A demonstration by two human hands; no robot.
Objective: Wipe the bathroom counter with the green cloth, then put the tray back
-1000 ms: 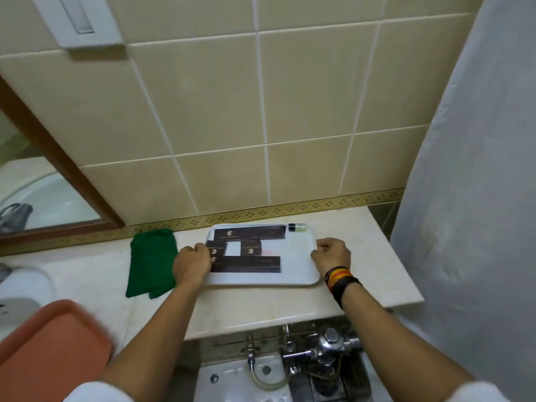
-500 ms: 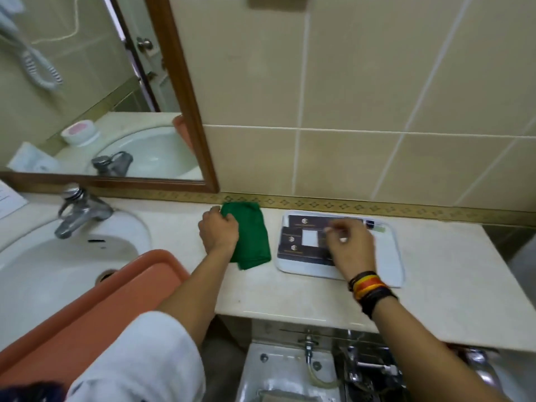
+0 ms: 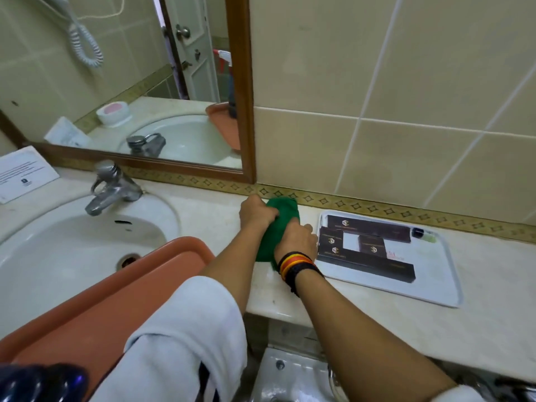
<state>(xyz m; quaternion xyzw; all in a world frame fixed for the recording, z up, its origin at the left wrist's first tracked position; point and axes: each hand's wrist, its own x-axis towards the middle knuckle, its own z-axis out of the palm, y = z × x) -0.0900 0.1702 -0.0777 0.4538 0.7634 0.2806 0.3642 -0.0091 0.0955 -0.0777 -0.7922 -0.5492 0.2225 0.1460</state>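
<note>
While pressed against the pale marble bathroom counter (image 3: 377,311), near its back edge by the patterned gold border strip (image 3: 362,206), lies bunched between two hands: crumpled green cloth (image 3: 282,216). Left hand (image 3: 256,211) curled closed over the cloth's far left part, knuckles up, fingers wrapped into the fabric. Right hand (image 3: 295,237) closed over the near right part of the same cloth, fingertips (image 3: 307,227) bent down toward the counter; whether thumb grips underneath cannot be told. Striped red, yellow and black wristbands (image 3: 297,265) on the right wrist, white rolled sleeve (image 3: 185,332) on the left arm.

Just beside the right hand, toward the counter's right end: white rectangular plastic tray (image 3: 435,288), flat on the counter, loaded with dark brown rectangular boxes bearing gold logos (image 3: 368,227) and a small clear bottle with a black cap (image 3: 423,235) at the tray's back right corner.

Left of the hands: white oval ceramic sink (image 3: 58,250) sunk into the counter, chrome lever tap (image 3: 111,187) at its back edge. Resting across the sink's near right rim: terracotta-orange plastic tray (image 3: 95,309). Against the back wall at the counter's far left: white printed card (image 3: 24,172). Above the back edge: wood-framed mirror (image 3: 242,91).
</note>
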